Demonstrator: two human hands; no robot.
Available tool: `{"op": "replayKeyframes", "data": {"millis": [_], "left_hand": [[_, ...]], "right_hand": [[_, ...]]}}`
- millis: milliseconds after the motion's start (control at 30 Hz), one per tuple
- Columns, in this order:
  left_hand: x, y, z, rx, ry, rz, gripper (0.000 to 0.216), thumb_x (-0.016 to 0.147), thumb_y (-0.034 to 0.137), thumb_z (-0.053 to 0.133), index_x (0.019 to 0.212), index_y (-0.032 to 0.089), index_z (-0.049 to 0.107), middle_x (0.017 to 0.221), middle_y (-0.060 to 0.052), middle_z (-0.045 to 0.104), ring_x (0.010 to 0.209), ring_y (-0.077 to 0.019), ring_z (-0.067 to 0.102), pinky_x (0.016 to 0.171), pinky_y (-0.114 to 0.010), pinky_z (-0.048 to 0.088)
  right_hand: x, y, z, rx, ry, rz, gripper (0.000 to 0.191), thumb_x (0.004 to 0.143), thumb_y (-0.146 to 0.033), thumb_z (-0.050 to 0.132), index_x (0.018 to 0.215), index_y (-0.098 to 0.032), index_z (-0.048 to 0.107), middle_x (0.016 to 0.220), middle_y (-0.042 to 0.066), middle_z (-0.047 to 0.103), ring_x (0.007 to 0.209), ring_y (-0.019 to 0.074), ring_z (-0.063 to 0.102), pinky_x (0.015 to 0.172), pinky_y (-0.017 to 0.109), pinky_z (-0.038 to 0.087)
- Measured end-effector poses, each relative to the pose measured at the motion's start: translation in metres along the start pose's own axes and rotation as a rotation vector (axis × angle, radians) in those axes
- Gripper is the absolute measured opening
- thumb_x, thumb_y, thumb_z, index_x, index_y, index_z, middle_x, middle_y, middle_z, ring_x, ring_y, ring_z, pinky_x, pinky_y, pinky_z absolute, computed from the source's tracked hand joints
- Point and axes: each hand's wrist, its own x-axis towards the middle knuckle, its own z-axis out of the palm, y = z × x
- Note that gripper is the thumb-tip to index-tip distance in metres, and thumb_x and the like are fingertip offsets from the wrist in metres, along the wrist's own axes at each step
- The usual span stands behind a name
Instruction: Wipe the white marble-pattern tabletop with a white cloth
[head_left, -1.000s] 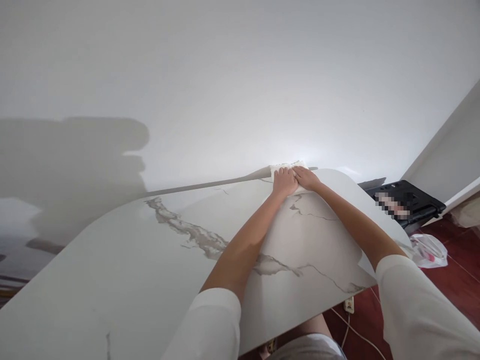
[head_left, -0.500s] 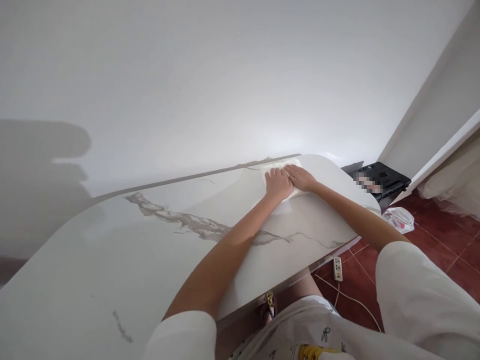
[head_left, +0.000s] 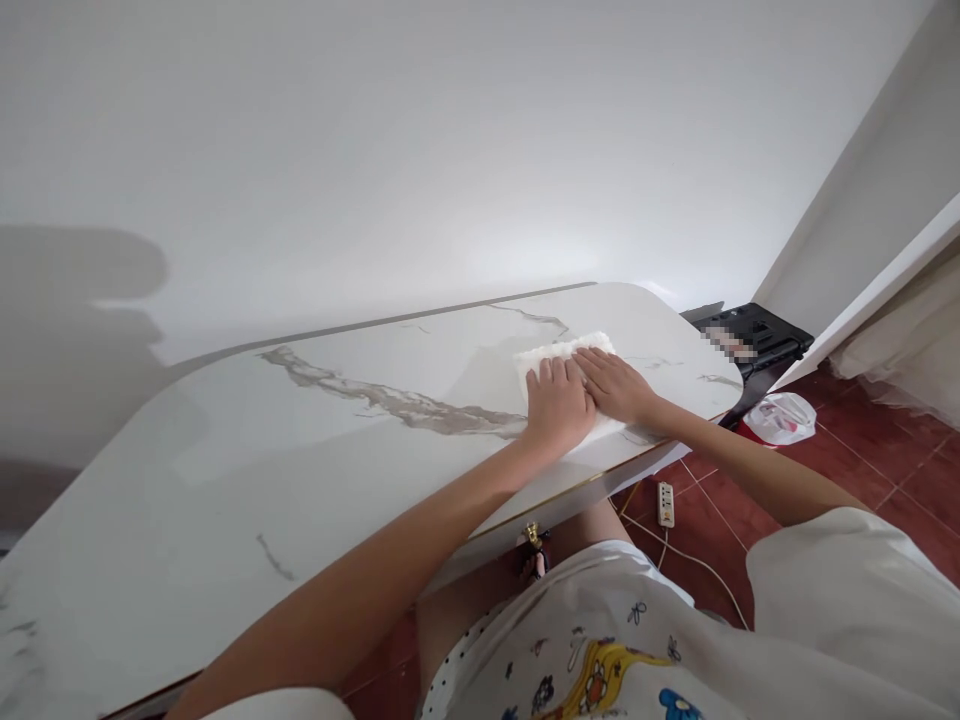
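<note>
A white cloth (head_left: 562, 350) lies folded on the white marble-patterned table (head_left: 420, 510), toward its right end. My left hand (head_left: 559, 405) presses on the cloth with bent fingers closed on it. Beside it, my right hand (head_left: 615, 385) also bears down on the cloth, its fingers close together and reaching to the left hand's fingers. Both palms cover the cloth's middle, so how its underside is folded stays hidden.
A white wall (head_left: 465, 150) rises behind the table's far edge. Past the right end are a black case (head_left: 772, 335) and a white plastic bag (head_left: 784, 418) on the red tiled floor. A power strip (head_left: 665, 504) with its cable lies below the near edge.
Both hands and the cloth have moved from near the table's far edge toward the near edge. The camera view has shifted slightly, showing more of the near side and my clothing.
</note>
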Motion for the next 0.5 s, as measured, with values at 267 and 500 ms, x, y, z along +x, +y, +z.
{"op": "replayKeyframes", "data": {"millis": [267,500], "left_hand": [[-0.036,0.023,0.000,-0.009,0.004,0.024,0.057,0.091,0.022,0.036,0.143,0.002,0.043,0.148,-0.022,0.046,0.141,-0.0363,0.036,0.117,-0.052,0.028],[-0.028,0.043,0.001,-0.049,0.004,-0.008,0.057,0.089,0.024,0.038,0.142,0.003,0.045,0.148,-0.023,0.046,0.141,-0.0373,0.037,0.116,-0.054,0.029]], "right_hand": [[-0.048,-0.009,-0.005,0.039,0.035,-0.032,0.056,0.102,-0.037,0.022,0.151,-0.018,0.040,0.156,0.007,0.040,0.147,0.0243,0.031,0.119,0.049,0.032],[-0.050,0.016,-0.006,0.087,0.037,-0.086,0.055,0.101,-0.038,0.026,0.150,-0.020,0.042,0.154,0.008,0.043,0.145,0.0249,0.035,0.120,0.050,0.031]]}}
